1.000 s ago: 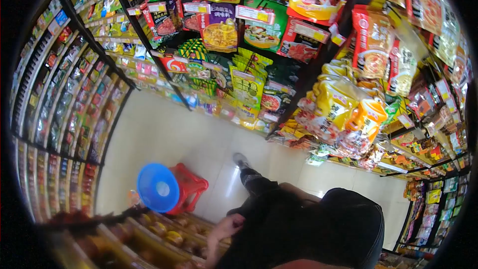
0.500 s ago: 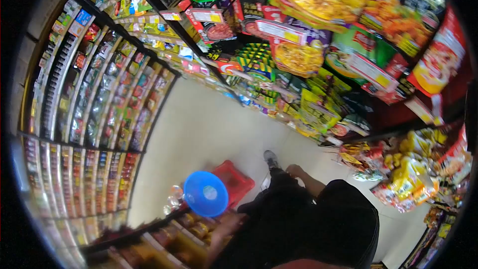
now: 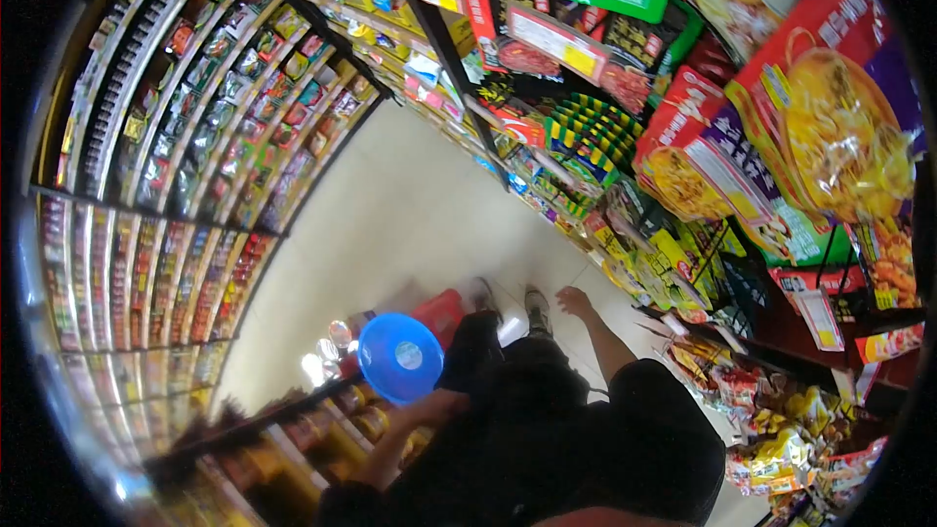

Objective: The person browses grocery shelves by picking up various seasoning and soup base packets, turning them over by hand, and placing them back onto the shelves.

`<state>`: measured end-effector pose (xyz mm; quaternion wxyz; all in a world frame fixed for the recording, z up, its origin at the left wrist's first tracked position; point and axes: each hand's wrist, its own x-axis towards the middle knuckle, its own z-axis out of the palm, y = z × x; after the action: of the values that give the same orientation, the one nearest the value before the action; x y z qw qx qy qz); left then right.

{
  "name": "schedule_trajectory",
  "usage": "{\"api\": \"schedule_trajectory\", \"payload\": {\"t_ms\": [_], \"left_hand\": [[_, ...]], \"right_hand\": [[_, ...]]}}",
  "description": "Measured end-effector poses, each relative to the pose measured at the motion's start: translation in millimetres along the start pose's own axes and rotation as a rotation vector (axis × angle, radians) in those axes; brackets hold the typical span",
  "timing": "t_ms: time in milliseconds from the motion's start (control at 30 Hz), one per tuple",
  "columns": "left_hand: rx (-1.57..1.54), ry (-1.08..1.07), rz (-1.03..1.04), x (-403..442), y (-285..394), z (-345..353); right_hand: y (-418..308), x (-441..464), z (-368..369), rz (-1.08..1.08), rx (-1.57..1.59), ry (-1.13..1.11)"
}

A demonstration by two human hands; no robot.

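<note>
A blue plastic basin (image 3: 398, 359) with a pale round sticker inside stands at my lower left, above a red plastic stool or crate (image 3: 439, 317). My left hand (image 3: 441, 406) is at the basin's near edge. I cannot tell whether it touches the rim, and its fingers do not show clearly. My right hand (image 3: 574, 302) hangs over the floor on the right, fingers loosely apart, holding nothing. It is nearest to my shoe (image 3: 537, 304), well short of the packet shelves.
Packaged food hangs and stands on a shelf (image 3: 625, 127) along the right. Another long shelf (image 3: 185, 137) of packets and jars runs along the left. A low shelf (image 3: 312, 439) with jars is beside my left arm. Pale tiled floor (image 3: 420, 195) lies between them.
My view has shifted, and both feet now show. My left hand has come up beside the blue basin. My right arm has stretched further out from my body.
</note>
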<state>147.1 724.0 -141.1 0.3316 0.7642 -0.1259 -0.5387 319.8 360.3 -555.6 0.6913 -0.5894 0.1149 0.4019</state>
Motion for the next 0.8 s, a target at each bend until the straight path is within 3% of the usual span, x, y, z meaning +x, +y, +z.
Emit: {"api": "schedule_trajectory", "payload": {"t_ms": [67, 133, 167, 200, 367, 400, 433, 500, 667, 800], "left_hand": [[-0.060, 0.058, 0.133, 9, -24, -8], [-0.038, 0.082, 0.149, 25, -53, -11], [-0.026, 0.090, 0.158, 31, -63, -17], [-0.001, 0.022, 0.165, 33, -63, -34], [0.014, -0.202, 0.057, 43, -52, -128], [0.062, -0.153, 0.202, 48, -71, -136], [0.111, -0.100, 0.347, 56, -103, -140], [0.148, -0.048, 0.432, 54, -127, -165], [0.089, 0.002, 0.259, -16, -118, -240], [0.119, 0.092, 0.270, -34, -157, -267]], "right_hand": [[6, -18, -26, 0.127, 0.051, -0.054], [5, -41, -19, 0.261, -0.104, 0.174], [34, -39, -33, 0.278, 0.051, 0.132], [63, -38, -50, 0.290, 0.207, 0.091], [104, -87, -29, 0.162, 0.181, 0.086], [116, -80, -28, 0.163, 0.105, 0.079], [106, -88, -15, 0.168, -0.017, 0.089], [70, -88, 22, 0.174, -0.250, 0.101], [-16, -23, 92, 0.110, -0.571, 0.050], [-79, 54, 123, -0.008, -0.641, 0.043]]}}
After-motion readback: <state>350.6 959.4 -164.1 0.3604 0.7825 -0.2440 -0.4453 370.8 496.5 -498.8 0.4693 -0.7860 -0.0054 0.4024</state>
